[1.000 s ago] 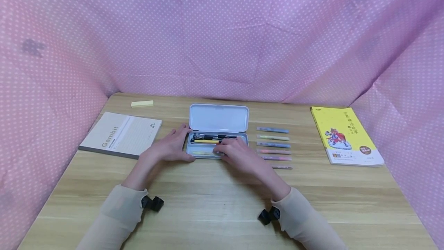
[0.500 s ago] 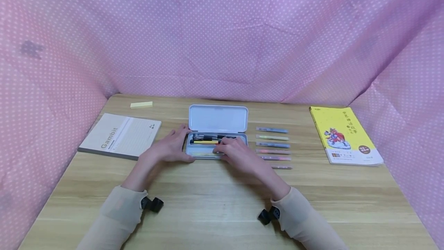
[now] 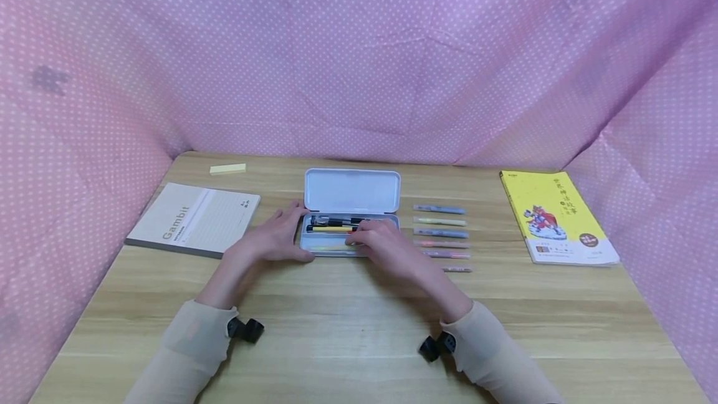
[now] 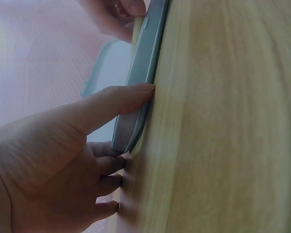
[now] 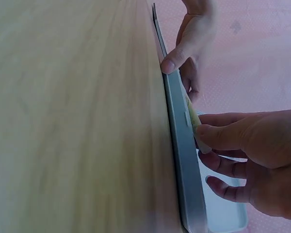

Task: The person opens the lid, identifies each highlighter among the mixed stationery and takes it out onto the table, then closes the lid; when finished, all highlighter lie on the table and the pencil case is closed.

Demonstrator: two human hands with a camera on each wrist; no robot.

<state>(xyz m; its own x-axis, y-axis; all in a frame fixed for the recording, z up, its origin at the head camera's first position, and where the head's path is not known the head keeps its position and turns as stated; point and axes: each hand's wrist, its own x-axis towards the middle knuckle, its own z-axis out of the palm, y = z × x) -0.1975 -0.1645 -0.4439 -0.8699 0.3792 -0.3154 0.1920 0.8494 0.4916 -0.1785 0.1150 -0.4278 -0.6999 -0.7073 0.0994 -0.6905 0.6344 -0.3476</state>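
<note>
The open pencil case (image 3: 352,191) lies on the table with its lid tipped back. My left hand (image 3: 275,237) grips its left end, the thumb at the front wall and the fingers round the side, as the left wrist view shows. My right hand (image 3: 388,249) reaches over the front right of the case. Its thumb and fingers pinch a yellow highlighter (image 5: 192,112) that lies along the front compartment; the right end of this pen is partly hidden by the hand. Behind it, several black pens (image 3: 336,221) and a yellow pen (image 3: 332,229) fill the rear compartment.
Right of the case, several coloured pens (image 3: 440,233) lie in a column, the nearest partly behind the right hand. A yellow book (image 3: 561,217) is farther right. On the left are a grey notebook (image 3: 196,217) and a pale yellow strip-shaped block (image 3: 227,169). Pink dotted cloth (image 3: 359,67) hangs behind.
My right hand has shifted slightly to the right at the front compartment, keeping its pinch on the highlighter. My left hand stays at the case's left end.
</note>
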